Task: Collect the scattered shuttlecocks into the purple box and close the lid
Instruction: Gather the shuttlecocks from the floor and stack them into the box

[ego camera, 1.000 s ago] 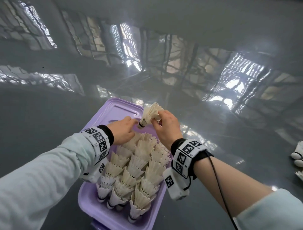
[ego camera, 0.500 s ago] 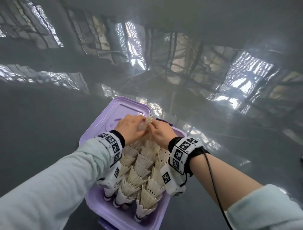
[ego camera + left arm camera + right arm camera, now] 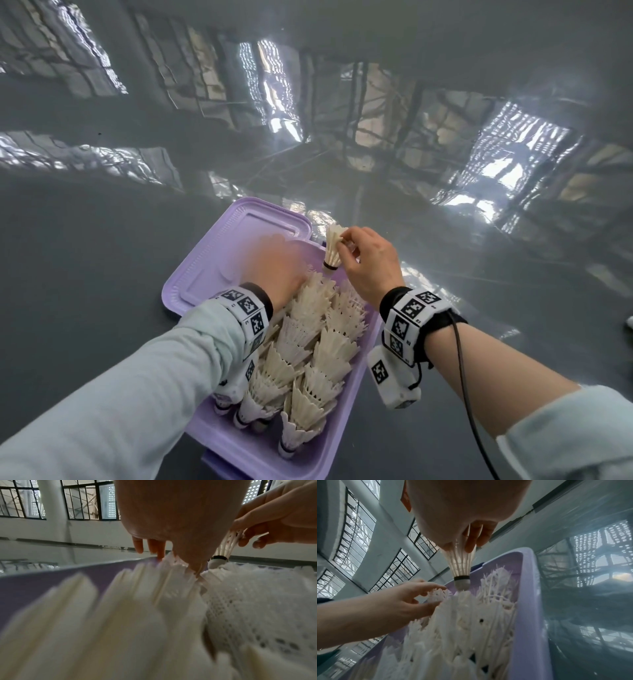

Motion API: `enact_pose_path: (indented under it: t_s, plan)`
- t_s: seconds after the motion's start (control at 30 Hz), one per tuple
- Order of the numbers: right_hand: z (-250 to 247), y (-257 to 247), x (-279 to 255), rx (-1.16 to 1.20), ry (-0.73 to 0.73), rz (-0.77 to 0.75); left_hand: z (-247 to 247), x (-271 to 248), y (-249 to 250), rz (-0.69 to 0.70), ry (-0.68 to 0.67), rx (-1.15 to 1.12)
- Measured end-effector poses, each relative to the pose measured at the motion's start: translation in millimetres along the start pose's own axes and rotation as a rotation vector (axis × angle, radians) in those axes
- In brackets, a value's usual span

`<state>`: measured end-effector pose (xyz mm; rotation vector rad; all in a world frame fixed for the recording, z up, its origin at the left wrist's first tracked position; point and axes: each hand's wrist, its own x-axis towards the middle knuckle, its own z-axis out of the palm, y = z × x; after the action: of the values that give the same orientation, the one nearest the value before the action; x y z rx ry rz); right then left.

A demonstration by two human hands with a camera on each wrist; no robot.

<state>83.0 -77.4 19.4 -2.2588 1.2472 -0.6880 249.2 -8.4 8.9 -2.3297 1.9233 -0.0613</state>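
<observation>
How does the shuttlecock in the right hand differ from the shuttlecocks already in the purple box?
The held shuttlecock hangs cork-down, pinched by the right hand above the purple box; the packed shuttlecocks lie slanted in nested rows inside it. The held one is free of its neighbours; the packed ones overlap, and the left hand touches them. All are white with feathered skirts.
</observation>
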Motion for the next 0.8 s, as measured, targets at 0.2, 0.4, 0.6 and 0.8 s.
enact_pose_path:
  t_s: [0.2,0.4,0.6,0.8]
  plan:
    - [5.0,-1.1,-4.4,-0.090,-0.063,-0.146,-6.8,-1.0,-4.6,0.082,0.106,-0.242]
    - [-1.1,-2.6,-4.1,-0.017,-0.114,-0.028,-12.4,1.1,-2.6,0.071,0.017,0.064]
    - [4.9,-3.9,-5.9,0.142,-0.335,0.192,-3.3,1.2,0.4,-0.070,0.051,-0.029]
    - [16.4,-1.1,-8.3,-0.230,-0.331,0.062,-4.1,0.2,6.9,0.058,0.144,-0.257]
